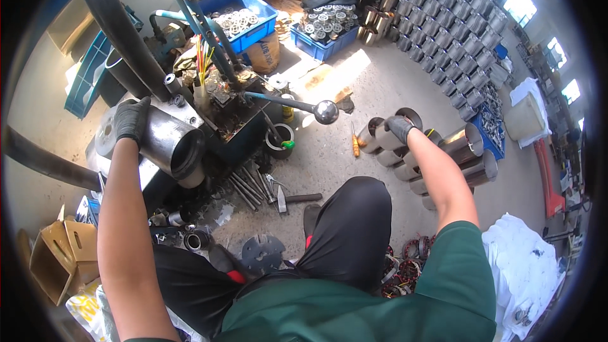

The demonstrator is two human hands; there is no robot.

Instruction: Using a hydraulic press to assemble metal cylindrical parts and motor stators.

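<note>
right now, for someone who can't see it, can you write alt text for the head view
A gloved left hand rests on a large metal cylinder at a machine; the gloved right hand is at a group of metal tubes on the floor. Beyond, blue bins hold metal parts near a tall stack of cylinders.

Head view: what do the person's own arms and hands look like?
The left hand and right hand wear dark grey gloves ending near the wrist. Both forearms are uncovered. The right sleeve is short, plain and dark green. No cables show on either arm.
</note>
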